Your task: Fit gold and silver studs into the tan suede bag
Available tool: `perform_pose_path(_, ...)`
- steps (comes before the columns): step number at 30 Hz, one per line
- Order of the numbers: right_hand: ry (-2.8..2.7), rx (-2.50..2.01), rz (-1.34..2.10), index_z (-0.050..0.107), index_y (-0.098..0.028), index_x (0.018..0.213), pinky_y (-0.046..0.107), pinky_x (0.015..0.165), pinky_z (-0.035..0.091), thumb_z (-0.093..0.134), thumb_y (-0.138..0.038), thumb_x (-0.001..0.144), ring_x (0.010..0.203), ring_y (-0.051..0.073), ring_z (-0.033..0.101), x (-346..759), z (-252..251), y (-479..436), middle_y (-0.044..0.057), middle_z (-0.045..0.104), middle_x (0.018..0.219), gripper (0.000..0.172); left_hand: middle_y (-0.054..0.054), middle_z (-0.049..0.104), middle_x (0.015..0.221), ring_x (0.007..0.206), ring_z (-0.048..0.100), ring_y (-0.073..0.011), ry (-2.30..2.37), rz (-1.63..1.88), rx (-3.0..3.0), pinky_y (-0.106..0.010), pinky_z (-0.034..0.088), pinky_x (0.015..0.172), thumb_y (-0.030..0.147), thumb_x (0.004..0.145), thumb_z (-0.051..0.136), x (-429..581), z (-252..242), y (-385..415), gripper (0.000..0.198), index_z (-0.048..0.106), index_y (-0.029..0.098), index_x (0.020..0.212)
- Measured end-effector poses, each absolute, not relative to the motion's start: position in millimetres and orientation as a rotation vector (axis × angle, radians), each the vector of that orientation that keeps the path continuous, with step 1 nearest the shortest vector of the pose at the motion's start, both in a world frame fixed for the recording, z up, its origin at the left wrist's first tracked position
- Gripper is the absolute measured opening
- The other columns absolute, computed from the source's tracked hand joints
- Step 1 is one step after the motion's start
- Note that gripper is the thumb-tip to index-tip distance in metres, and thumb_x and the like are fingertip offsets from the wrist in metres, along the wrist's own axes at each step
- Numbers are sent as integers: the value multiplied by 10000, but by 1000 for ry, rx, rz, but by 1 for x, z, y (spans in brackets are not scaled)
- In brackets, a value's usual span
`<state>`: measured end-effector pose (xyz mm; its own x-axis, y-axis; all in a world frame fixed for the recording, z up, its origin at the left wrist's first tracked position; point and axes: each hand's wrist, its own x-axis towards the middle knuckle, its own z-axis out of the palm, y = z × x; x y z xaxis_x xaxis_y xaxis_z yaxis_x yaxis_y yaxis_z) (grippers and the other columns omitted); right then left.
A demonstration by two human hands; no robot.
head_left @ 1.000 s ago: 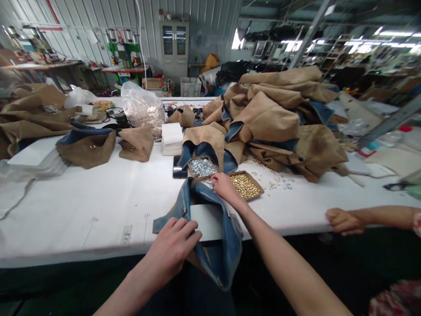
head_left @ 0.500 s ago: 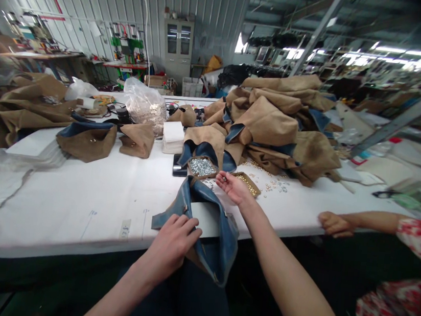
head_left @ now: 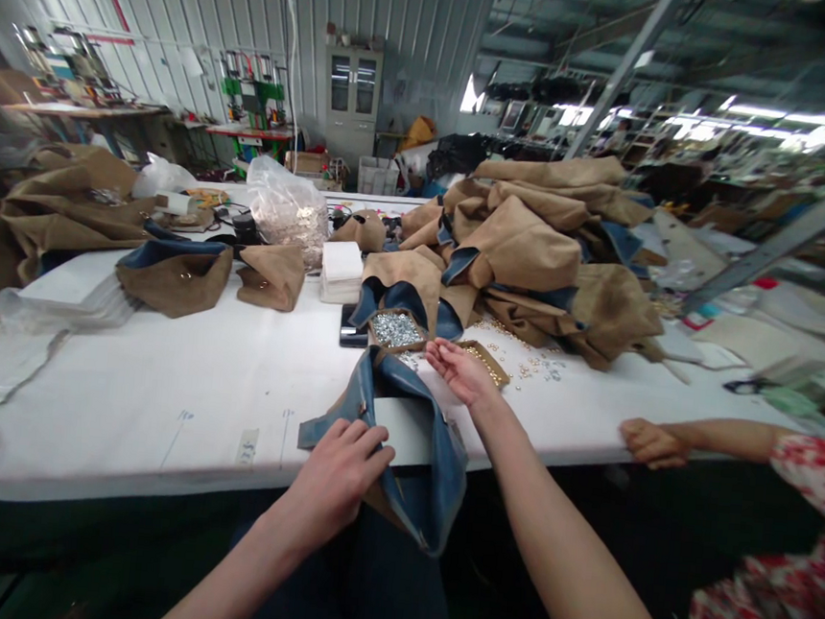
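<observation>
Blue-lined bag (head_left: 447, 472) is set at the near edge of the table (head_left: 214, 427), its lower part hanging past that edge and its mouth spread upward, so that the inside is exposed to view. Its left wall is gripped by the left hand (head_left: 342, 469), the fingers bent over the blue rim and the thumb laid toward the mouth, probably so that the limp material is steadied and spread. A pale flat panel (head_left: 402, 432) is framed by the opening; whether it is attached cannot be told. Beyond the bag, the right hand (head_left: 459, 371) is held partly palm up, its fingers curled and their tips drawn nearly together; whether any tiny piece is pinched there cannot be told. Silver pieces (head_left: 394, 328) are contained in one shallow tray, and gold pieces (head_left: 484, 360) in another, partly hidden by the right hand; both trays are placed just past the bag, presumably for a short reach. Loose pieces (head_left: 538, 369) are scattered farther right, before a heap of brown bags (head_left: 530, 248). A co-worker's hand (head_left: 653, 443) is rested at the table's edge.
</observation>
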<state>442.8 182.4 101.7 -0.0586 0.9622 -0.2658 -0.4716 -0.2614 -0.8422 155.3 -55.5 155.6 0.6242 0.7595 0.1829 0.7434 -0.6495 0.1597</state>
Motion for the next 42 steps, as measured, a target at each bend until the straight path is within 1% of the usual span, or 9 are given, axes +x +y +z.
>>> perform_pose_path(7, -948, -1242, 1405, 750, -174, 1178, 182, 754, 679, 602, -122, 1150, 816, 119, 741, 446, 101, 181, 64, 777, 1025, 159, -112, 649, 1576, 1334, 605, -313, 1285, 390, 2762, -491, 519, 1096, 18, 1019, 601, 155, 155, -57, 526, 615, 242, 1495)
perform_pose_path(10, -1198, -1429, 1235, 810, -155, 1153, 207, 645, 597, 622, -301, 1179, 754, 157, 693, 444, 97, 179, 66, 763, 948, 239, -106, 652, 1570, 1320, 604, -312, 1287, 397, 2755, -493, 519, 1091, 4, 1000, 603, 155, 155, -58, 551, 613, 243, 1497)
perform_pose_path(12, -1400, -1558, 1058, 857, -157, 1086, 250, 732, 597, 708, -378, 1141, 870, 213, 730, 441, 94, 178, 85, 789, 974, 272, -101, 654, 1565, 1311, 602, -312, 1286, 400, 2753, -493, 520, 1082, -4, 990, 602, 156, 155, -58, 563, 613, 244, 1496)
perform_pose_path(15, -1684, -1733, 768, 906, -193, 1011, 341, 1014, 580, 820, -338, 1048, 1154, 317, 755, 432, 93, 178, 118, 835, 1090, 173, -95, 655, 1558, 1307, 597, -314, 1283, 396, 2756, -491, 522, 1063, -8, 982, 601, 157, 156, -58, 567, 616, 243, 1490)
perform_pose_path(17, -1818, -1840, 611, 923, -211, 995, 383, 1084, 549, 812, -339, 1050, 1207, 352, 757, 424, 92, 179, 144, 844, 1108, 178, -92, 654, 1558, 1311, 595, -314, 1279, 390, 2755, -493, 520, 1069, -8, 968, 615, 158, 157, -58, 576, 618, 242, 1486)
perform_pose_path(20, -1941, -1964, 456, 937, -221, 993, 374, 1047, 555, 797, -369, 1061, 1164, 349, 783, 415, 92, 183, 165, 849, 1110, 215, -98, 643, 1576, 1324, 589, -319, 1279, 386, 2753, -500, 518, 1086, 1, 951, 642, 156, 157, -58, 599, 610, 239, 1499)
perform_pose_path(25, -2005, -2064, 358, 953, -261, 1053, 336, 947, 566, 781, -331, 1033, 1111, 332, 802, 408, 89, 190, 128, 860, 1116, 186, -105, 645, 1572, 1307, 594, -321, 1293, 384, 2753, -511, 528, 1067, 31, 1010, 606, 155, 156, -57, 549, 594, 242, 1517)
perform_pose_path(30, -2023, -2089, 351, 955, -266, 1052, 319, 897, 548, 775, -312, 1024, 1069, 322, 803, 402, 84, 196, 124, 861, 1082, 187, -98, 644, 1581, 1310, 594, -336, 1248, 353, 2765, -520, 547, 1064, -6, 927, 620, 159, 156, -56, 612, 608, 233, 1490)
perform_pose_path(42, -2040, -1954, 378, 900, -177, 1062, 313, 896, 507, 750, -326, 1092, 1084, 321, 785, 408, 68, 200, 161, 846, 1112, 213, -139, 650, 1570, 1337, 610, -328, 1253, 493, 2721, -505, 585, 1104, -30, 979, 582, 152, 153, -60, 574, 609, 215, 1498)
